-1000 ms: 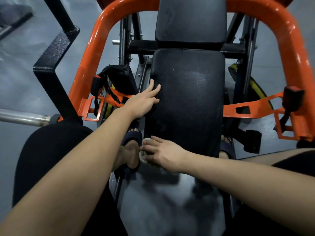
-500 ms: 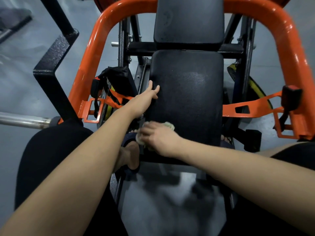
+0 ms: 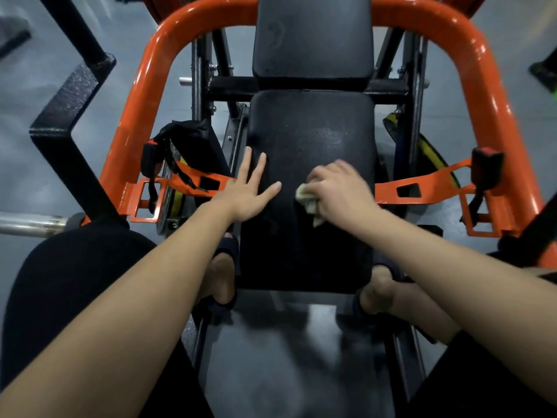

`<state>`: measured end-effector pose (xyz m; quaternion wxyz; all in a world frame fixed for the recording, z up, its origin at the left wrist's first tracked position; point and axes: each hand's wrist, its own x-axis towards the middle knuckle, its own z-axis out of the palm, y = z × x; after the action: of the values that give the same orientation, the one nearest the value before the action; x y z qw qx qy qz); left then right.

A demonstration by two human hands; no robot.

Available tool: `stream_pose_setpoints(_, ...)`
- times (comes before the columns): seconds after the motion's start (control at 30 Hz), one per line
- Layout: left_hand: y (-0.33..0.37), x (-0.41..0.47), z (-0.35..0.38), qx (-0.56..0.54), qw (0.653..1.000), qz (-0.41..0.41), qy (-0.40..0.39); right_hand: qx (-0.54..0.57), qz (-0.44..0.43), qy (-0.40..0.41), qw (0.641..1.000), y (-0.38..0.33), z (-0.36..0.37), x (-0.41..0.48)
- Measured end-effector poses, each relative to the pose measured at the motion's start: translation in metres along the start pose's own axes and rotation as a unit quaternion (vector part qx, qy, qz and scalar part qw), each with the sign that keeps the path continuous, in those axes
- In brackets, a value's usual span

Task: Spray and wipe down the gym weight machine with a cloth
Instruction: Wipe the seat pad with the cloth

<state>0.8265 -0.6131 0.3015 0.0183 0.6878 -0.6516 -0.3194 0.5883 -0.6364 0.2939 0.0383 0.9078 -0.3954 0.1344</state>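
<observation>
seat pad (image 3: 310, 137) lengthwise away from viewer; right fingers (image 3: 330, 171) clutch cloth (image 3: 306, 198), left fingers (image 3: 245, 167) flat.

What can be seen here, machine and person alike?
Seat pad: one, black, centre, under both hands.
Back pad: one, black, above the seat pad.
Frame: one, orange, curving round the pads.
Cloth: one, pale, on the seat pad.
Steel bar: one, silver, far left.
Feet: two, in dark sandals, either side of the seat pad's near end.
Left hand: one, flat on the seat pad.
Right hand: one, holding the cloth.
</observation>
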Motion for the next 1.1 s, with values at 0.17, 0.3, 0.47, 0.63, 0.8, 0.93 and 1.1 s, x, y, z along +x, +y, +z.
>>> stream_pose_setpoints(0.17, 0.005, 0.002, 0.014, 0.019, 1.000, 0.024, 0.000, 0.008, 0.278, -0.006, 0.960, 0.080, -0.030, -0.019)
stream_pose_setpoints(0.3, 0.000, 0.006, 0.017, 0.020, 0.999, 0.043, 0.008, 0.021, 0.213, -0.044, 0.976, 0.066, -0.019, -0.034)
stream_pose_setpoints(0.47, 0.000, 0.008, 0.020, 0.026, 0.998, 0.049, 0.017, -0.024, 0.008, -0.047, 0.999, 0.007, 0.010, -0.092)
stream_pose_setpoints(0.63, 0.005, 0.006, 0.021, 0.029, 0.999, 0.037, 0.025, 0.013, -0.096, -0.111, 0.989, -0.035, 0.033, -0.144)
stream_pose_setpoints(0.8, 0.011, 0.003, 0.022, 0.032, 0.999, 0.029, 0.034, 0.049, -0.100, -0.090, 0.990, -0.023, 0.030, -0.128)
stream_pose_setpoints(0.93, 0.015, 0.000, 0.022, 0.036, 0.998, 0.024, 0.039, 0.080, 0.084, 0.037, 0.993, 0.026, 0.010, -0.096)
stream_pose_setpoints(1.1, 0.017, -0.003, 0.021, 0.033, 0.998, 0.026, 0.038, 0.187, 0.248, 0.033, 0.950, 0.051, -0.003, -0.091)
